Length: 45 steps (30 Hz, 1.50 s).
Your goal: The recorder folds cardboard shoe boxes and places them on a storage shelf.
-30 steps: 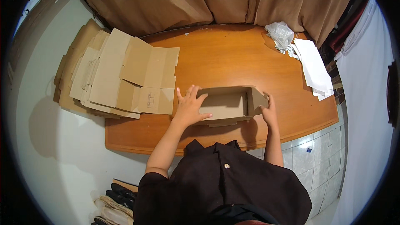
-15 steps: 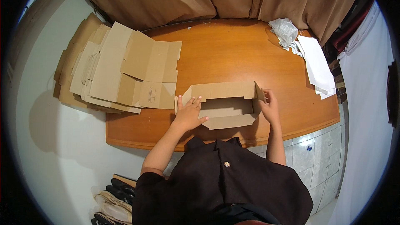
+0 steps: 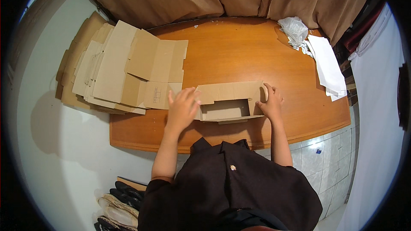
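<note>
A brown cardboard box [image 3: 231, 90] lies near the table's front edge, its top partly uncovered, with a rectangular opening into its inside. At its left end is my left hand [image 3: 182, 109], open, fingers raised and apart and slightly blurred; whether it touches the box I cannot tell. My right hand [image 3: 272, 102] grips the right end, thumb on the near side of the end flap and fingers at the far corner. The near flap hangs outward along the front side.
A stack of flattened cardboard boxes [image 3: 113, 66] leans over the table's left side. White paper sheets [image 3: 326, 66] and a crumpled clear plastic bag [image 3: 294, 30] lie at the far right of the wooden table [image 3: 231, 55]. Shoes [image 3: 124, 196] stand at lower left.
The right end flap has been folded inward, and the opening looks narrower. My left hand has lifted off the left flap; my right hand has moved onto the right end.
</note>
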Each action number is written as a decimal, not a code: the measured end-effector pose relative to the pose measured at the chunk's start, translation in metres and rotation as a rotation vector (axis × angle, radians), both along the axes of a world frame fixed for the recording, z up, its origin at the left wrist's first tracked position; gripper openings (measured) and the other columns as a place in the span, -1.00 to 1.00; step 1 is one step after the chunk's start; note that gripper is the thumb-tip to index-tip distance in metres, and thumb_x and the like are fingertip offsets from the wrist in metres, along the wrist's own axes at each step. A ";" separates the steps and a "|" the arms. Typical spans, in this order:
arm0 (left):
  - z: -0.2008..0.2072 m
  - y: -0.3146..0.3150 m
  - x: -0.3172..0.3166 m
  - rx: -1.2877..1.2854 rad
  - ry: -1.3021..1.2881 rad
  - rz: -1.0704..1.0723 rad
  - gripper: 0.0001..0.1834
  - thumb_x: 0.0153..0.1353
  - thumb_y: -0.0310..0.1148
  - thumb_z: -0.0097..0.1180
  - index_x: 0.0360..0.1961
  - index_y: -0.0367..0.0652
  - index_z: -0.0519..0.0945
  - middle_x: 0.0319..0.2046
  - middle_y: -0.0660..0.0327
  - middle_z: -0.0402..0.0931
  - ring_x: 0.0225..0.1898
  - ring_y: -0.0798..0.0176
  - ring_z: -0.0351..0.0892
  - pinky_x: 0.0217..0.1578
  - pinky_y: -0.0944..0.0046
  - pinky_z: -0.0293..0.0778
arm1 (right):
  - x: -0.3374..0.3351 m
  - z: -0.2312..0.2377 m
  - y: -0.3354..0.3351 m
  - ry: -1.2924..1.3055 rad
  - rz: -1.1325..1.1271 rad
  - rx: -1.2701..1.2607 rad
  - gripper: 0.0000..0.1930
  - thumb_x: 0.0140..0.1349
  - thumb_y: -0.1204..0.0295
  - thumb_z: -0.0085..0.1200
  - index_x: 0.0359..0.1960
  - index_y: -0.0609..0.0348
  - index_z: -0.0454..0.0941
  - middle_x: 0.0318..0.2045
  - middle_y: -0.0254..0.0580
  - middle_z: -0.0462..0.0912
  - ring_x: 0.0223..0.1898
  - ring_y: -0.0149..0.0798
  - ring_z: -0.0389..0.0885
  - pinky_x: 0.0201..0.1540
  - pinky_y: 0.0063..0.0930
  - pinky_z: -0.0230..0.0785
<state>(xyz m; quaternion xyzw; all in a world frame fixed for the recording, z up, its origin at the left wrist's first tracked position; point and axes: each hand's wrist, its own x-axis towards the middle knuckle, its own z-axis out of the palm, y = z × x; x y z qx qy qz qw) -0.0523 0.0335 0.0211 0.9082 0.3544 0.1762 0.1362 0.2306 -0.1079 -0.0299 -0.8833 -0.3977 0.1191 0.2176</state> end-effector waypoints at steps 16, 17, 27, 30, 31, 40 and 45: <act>-0.066 0.022 0.002 -0.441 -0.248 0.116 -0.28 0.13 -0.06 0.12 0.23 -0.18 0.22 0.18 -0.03 0.24 0.23 -0.03 0.19 0.22 0.02 0.05 | 0.005 -0.031 -0.013 0.130 0.035 0.082 -0.27 -0.05 0.20 0.21 0.22 -0.06 0.20 0.19 0.07 0.17 0.23 0.12 0.14 0.22 0.17 -0.06; -0.067 0.022 0.007 -0.463 -0.235 0.100 -0.22 0.10 -0.02 0.14 0.25 -0.19 0.18 0.19 -0.05 0.21 0.24 -0.06 0.17 0.22 0.01 0.06 | 0.009 -0.036 -0.016 0.129 0.035 0.079 -0.27 -0.05 0.20 0.21 0.22 -0.06 0.20 0.19 0.07 0.17 0.23 0.12 0.14 0.22 0.17 -0.06; -0.093 0.011 0.036 -0.532 0.023 0.147 0.22 -0.16 -0.07 0.37 0.36 -0.05 -0.25 0.29 -0.11 -0.04 0.29 -0.13 0.04 0.25 -0.04 0.03 | 0.011 -0.023 -0.040 0.571 0.127 0.523 -0.40 0.11 0.26 0.15 0.18 0.12 0.25 0.12 -0.01 0.23 0.24 -0.06 0.12 0.29 -0.24 -0.07; -0.087 0.011 0.040 -0.577 0.089 0.211 0.26 -0.18 -0.11 0.39 0.36 -0.03 -0.30 0.29 -0.13 -0.04 0.30 -0.15 0.02 0.25 -0.04 0.02 | 0.008 -0.021 -0.044 0.532 0.235 0.520 -0.37 0.07 0.25 0.18 0.19 0.10 0.24 0.14 -0.01 0.21 0.25 -0.05 0.09 0.30 -0.24 -0.08; -0.086 0.011 0.040 -0.569 0.129 0.239 0.26 -0.18 -0.12 0.39 0.36 -0.03 -0.32 0.29 -0.13 -0.04 0.30 -0.16 0.00 0.25 -0.05 0.02 | 0.006 -0.020 -0.045 0.506 0.299 0.524 -0.35 0.06 0.24 0.20 0.19 0.10 0.24 0.14 0.00 0.20 0.26 -0.04 0.08 0.30 -0.24 -0.09; -0.136 0.021 0.025 -1.033 -0.630 0.219 0.23 -0.06 -0.03 0.33 0.35 -0.19 -0.36 0.29 -0.22 -0.08 0.32 -0.10 -0.03 0.26 0.01 -0.02 | -0.008 -0.046 -0.032 0.369 0.028 0.495 -0.34 0.05 0.35 0.20 0.18 0.19 0.19 0.11 0.10 0.26 0.21 0.01 0.19 0.23 -0.22 0.07; -0.136 0.008 0.023 -0.823 -0.354 0.202 0.19 -0.05 -0.09 0.32 0.35 -0.22 -0.31 0.27 -0.22 -0.03 0.30 -0.11 0.00 0.26 0.05 0.01 | -0.016 -0.057 -0.024 0.334 0.020 0.516 -0.33 0.05 0.42 0.17 0.20 0.22 0.14 0.10 0.12 0.31 0.14 0.06 0.30 0.18 -0.22 0.16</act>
